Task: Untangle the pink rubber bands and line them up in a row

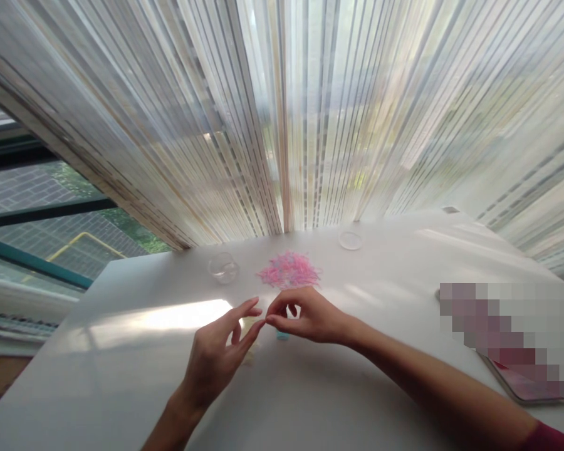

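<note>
My right hand (310,315) is closed in a pinch over the white table (338,388); whatever its fingertips hold is too small to make out. Across from it, my left hand (219,346) has thumb and index finger apart, with the thumb tip at the right hand's fingertips. A small teal item (282,335) shows partly beneath the right hand. Something pale yellow (248,356) lies beside the left thumb, mostly hidden. Just beyond both hands is a loose heap of thin pink and pale blue strips (289,270).
A clear round container (224,268) stands at the back left of the heap. Farther right lies a clear round lid or ring (351,239). A phone-like flat object (538,382), partly blurred out, rests at the right. Striped sheer curtains (305,125) hang along the table's far edge.
</note>
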